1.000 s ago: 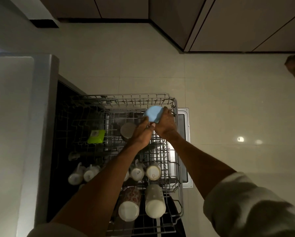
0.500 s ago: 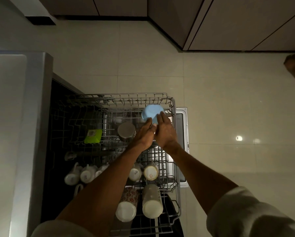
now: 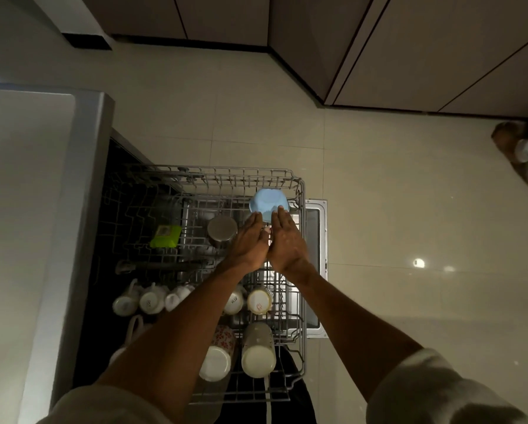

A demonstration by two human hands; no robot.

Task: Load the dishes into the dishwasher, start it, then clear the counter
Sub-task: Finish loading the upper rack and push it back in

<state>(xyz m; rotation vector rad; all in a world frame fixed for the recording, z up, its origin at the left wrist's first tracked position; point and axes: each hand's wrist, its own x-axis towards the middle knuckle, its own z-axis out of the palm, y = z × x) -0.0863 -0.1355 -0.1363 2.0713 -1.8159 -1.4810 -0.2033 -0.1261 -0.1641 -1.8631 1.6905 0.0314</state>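
A: Pale blue bowl (image 3: 267, 204), upside down in the pulled-out rack (image 3: 301, 240), just above the middle of the frame, hard against the rack's right-hand rim. Angular sides, flat base facing up.

B: And the grip on it?

A: None to speak of. Both hands lie flat, fingers straight and together. The left hand (image 3: 249, 244) has its fingertips at the bowl's lower edge; the right hand (image 3: 287, 243) lays its fingertips on the bowl's near side. Nothing is curled round it. The two hands sit side by side, touching along the thumbs.

B: What's around the bowl?

A: Left of it, a steel cup (image 3: 222, 230), mouth down. Farther left, a lime green packet (image 3: 165, 236) among the wires. Below the hands, lower centre, rows of white mugs (image 3: 148, 301) on their sides, plus a tall cream tumbler (image 3: 258, 350) and a floral cup (image 3: 223, 338) beside it.

B: And beyond the rack?

A: The open dishwasher door (image 3: 315, 270) just right of it, the grey desk (image 3: 27, 209) filling the left, pale floor tiles (image 3: 409, 209) across the right.
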